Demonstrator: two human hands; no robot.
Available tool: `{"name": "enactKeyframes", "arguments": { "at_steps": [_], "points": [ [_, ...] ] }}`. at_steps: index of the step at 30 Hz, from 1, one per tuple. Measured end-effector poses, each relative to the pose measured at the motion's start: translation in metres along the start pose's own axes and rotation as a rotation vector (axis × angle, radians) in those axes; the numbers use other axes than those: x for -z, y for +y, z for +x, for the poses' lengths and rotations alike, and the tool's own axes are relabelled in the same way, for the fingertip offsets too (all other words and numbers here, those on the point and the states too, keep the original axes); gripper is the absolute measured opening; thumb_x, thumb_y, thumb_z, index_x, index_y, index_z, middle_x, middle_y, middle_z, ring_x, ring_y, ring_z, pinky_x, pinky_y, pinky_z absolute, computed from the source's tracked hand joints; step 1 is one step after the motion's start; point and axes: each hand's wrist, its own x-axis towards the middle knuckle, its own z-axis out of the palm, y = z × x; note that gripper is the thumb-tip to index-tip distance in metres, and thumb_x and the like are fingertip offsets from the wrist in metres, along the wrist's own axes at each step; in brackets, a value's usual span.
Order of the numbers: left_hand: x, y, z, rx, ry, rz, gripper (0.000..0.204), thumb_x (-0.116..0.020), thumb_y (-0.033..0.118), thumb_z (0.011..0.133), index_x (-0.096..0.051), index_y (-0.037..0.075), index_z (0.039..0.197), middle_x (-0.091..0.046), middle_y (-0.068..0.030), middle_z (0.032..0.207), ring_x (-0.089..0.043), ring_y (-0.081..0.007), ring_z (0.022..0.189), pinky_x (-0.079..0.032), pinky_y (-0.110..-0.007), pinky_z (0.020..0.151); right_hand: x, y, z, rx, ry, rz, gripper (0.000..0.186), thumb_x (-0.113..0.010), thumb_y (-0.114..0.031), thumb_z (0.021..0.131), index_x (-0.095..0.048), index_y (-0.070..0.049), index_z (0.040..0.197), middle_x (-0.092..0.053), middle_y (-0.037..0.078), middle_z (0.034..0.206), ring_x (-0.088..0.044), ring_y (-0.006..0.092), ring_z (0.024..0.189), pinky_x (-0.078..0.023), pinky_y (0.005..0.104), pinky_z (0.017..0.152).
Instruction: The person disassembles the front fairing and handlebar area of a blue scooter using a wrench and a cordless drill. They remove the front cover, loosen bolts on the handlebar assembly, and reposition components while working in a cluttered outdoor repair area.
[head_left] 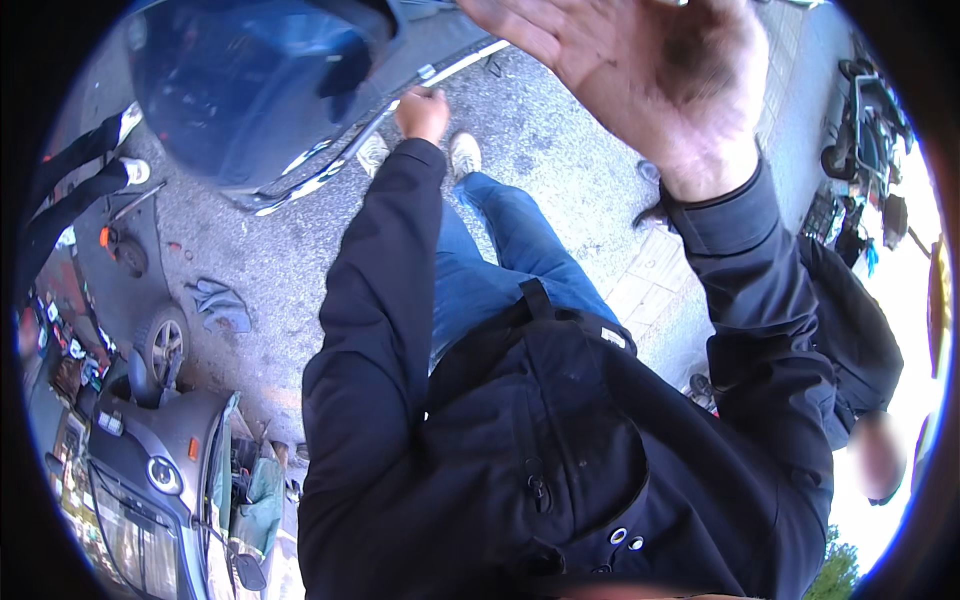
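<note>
My left hand (423, 115) is closed in a fist beside the metal trim strip (375, 125) of a dark blue, glossy vehicle (235, 95) at the upper left. Whether it touches the strip, or what its curled fingers hold, I cannot make out. High at the upper right, close to the camera, my right hand (650, 85) is raised with its palm showing and fingers stretched out; the upper edge cuts off the fingertips. Its palm has a dark, dirty smudge, and nothing shows in it.
Rough grey pavement lies under my feet. A grey cloth (218, 305) lies on it at left, near a wheel (163, 345) of a small grey vehicle (150, 440). One person's legs (85, 165) stand at far left; another person in dark clothes (850, 330) is at right, near a parked cart (865, 130).
</note>
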Motion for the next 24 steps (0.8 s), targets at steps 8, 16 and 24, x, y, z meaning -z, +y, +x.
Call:
{"name": "enactKeyframes", "arguments": {
  "at_steps": [8,16,24],
  "points": [
    [0.003,-0.001,0.098,0.039,0.372,0.169,0.05,-0.068,0.039,0.095,-0.072,-0.01,0.085,-0.075,-0.0211,0.083,-0.075,-0.0298,0.08,-0.057,-0.04,0.074,0.046,-0.011,-0.006,-0.014,-0.075,-0.016,0.065,-0.063,-0.053,0.098,-0.064,0.007,0.124,-0.071,0.021,0.115,-0.069,0.0303,0.101,-0.055,0.0414,0.091],
    [0.026,0.069,-0.077,0.005,-0.301,0.078,0.04,-0.07,0.034,0.094,-0.07,-0.002,0.077,-0.072,-0.018,0.071,-0.071,-0.0331,0.067,-0.053,-0.045,0.065,0.047,-0.008,0.007,-0.042,-0.115,0.054,0.062,-0.065,-0.051,0.098,-0.066,0.007,0.12,-0.074,0.017,0.107,-0.072,0.0251,0.09,-0.058,0.0371,0.08],
    [0.186,0.429,-0.308,-1.153,-0.481,0.69,0.029,-0.067,0.023,0.081,-0.065,-0.001,0.096,-0.063,-0.0145,0.089,-0.063,-0.0321,0.089,-0.05,-0.041,0.077,0.051,-0.005,0.006,-0.014,0.001,-0.056,0.031,-0.071,-0.027,0.097,-0.068,-0.004,0.118,-0.072,0.016,0.115,-0.069,0.0256,0.104,-0.052,0.0402,0.097]
  ]
}}
